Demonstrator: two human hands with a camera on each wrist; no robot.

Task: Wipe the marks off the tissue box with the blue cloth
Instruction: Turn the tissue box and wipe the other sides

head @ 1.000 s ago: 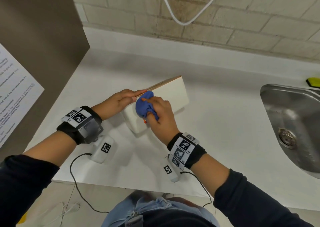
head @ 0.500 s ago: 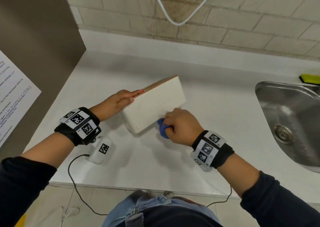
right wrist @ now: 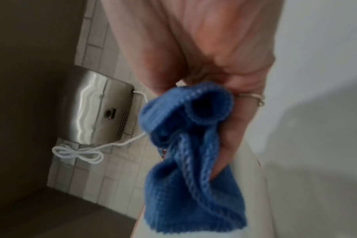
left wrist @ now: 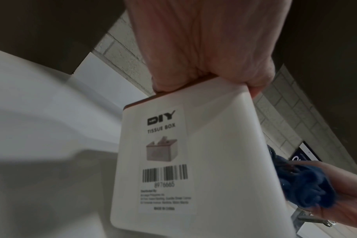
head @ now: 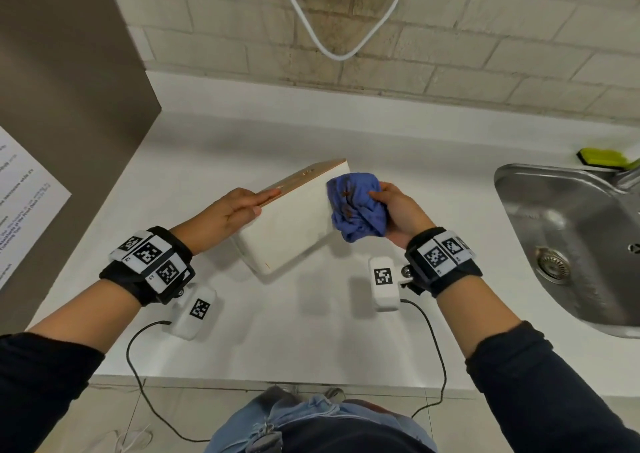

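A white tissue box (head: 294, 224) with a wooden lid rests tilted on the white counter (head: 433, 182). Its labelled end face (left wrist: 165, 161) fills the left wrist view. My left hand (head: 265, 201) grips the box's left end, fingers along the lid and thumb on the white face. My right hand (head: 391, 206) holds the bunched blue cloth (head: 356, 206) against the box's right end. Brownish stains show on the cloth. The same cloth (right wrist: 185, 161) hangs from my fingers in the right wrist view. A small orange mark (head: 266, 265) sits near the box's lower corner.
A steel sink (head: 568, 238) is set into the counter at the right, with a green sponge (head: 602, 157) behind it. A brown panel (head: 69, 106) with a paper notice (head: 20, 203) stands at the left. A hand dryer (right wrist: 96, 106) and white cable (head: 339, 19) hang on the brick wall.
My right hand carried the cloth from the box's left end, down along its lower front edge, then up to its right end. My left hand kept its hold.
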